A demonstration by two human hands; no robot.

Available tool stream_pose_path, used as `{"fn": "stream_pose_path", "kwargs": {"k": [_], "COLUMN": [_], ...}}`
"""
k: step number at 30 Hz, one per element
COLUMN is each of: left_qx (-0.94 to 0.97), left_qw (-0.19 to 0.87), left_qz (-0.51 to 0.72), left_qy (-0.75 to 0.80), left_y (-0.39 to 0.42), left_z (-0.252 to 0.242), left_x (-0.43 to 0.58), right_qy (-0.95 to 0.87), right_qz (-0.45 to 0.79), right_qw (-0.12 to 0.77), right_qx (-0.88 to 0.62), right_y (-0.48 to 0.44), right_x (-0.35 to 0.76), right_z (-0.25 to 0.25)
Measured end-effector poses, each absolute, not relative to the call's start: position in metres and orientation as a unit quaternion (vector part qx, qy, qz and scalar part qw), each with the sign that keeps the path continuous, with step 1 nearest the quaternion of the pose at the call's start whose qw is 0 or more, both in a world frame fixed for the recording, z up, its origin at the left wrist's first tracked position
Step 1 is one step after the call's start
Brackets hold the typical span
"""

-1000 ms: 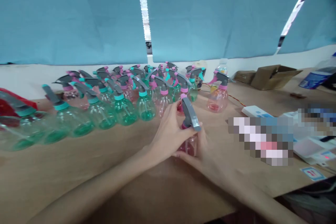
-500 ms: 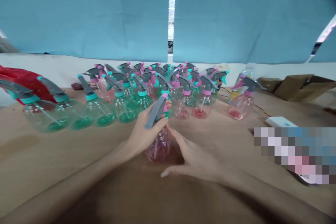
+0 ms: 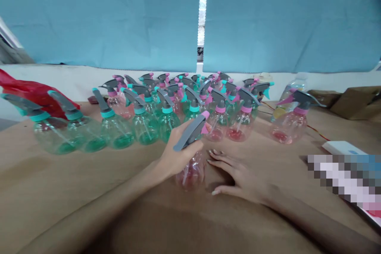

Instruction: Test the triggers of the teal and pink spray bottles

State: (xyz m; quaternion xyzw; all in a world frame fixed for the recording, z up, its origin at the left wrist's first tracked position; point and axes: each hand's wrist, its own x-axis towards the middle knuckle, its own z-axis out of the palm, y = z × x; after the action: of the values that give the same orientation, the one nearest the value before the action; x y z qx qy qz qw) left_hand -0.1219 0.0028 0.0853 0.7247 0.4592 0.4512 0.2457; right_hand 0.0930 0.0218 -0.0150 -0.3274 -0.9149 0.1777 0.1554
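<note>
From where I stand, left hand (image 3: 177, 150) has the pink spray bottle (image 3: 190, 174) by its neck, fingers wrapped round under the grey spray head (image 3: 190, 133), thumb across the near side; bottle is front and centre at the table (image 3: 53, 182), roughly upright, pink nozzle (image 3: 205, 115) pointing away from the person; can't tell if the base bears on the wood. Right hand (image 3: 247, 176) is just beside it, palm down, fingers spread and open, low over the tabletop (contact with the wood unclear).

Behind the hands, more sprayers crowd together; green bottles (image 3: 147, 131) with teal collars line the front left, two pink bottles (image 3: 239, 129) stand just behind and right of the held one, a lone pink bottle (image 3: 290, 127) sits farther right; red plastic (image 3: 37, 93) at far left, cardboard box (image 3: 355, 103) at far right, white device (image 3: 343, 147) nearer, beside a pixelated patch; blue curtain (image 3: 119, 20) hangs across the back.
</note>
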Motion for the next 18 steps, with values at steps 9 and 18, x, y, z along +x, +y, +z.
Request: {"fn": "stream_pose_path", "kwargs": {"k": [9,18], "left_qx": [0.726,0.715], "left_qw": [0.247,0.285], "left_qz": [0.457,0.440], "left_qy": [0.450,0.463], "left_y": [-0.0013,-0.0040], "left_z": [0.0910,0.0922], "left_x": [-0.1226,-0.1212], "right_qy": [-0.911,-0.906], "right_qz": [0.183,0.160], "right_qw": [0.165,0.168], "right_qx": [-0.330,-0.355], "right_y": [0.0213,0.0146], "right_x": [0.0926,0.0952], "right_z": [-0.0137,-0.0073]}}
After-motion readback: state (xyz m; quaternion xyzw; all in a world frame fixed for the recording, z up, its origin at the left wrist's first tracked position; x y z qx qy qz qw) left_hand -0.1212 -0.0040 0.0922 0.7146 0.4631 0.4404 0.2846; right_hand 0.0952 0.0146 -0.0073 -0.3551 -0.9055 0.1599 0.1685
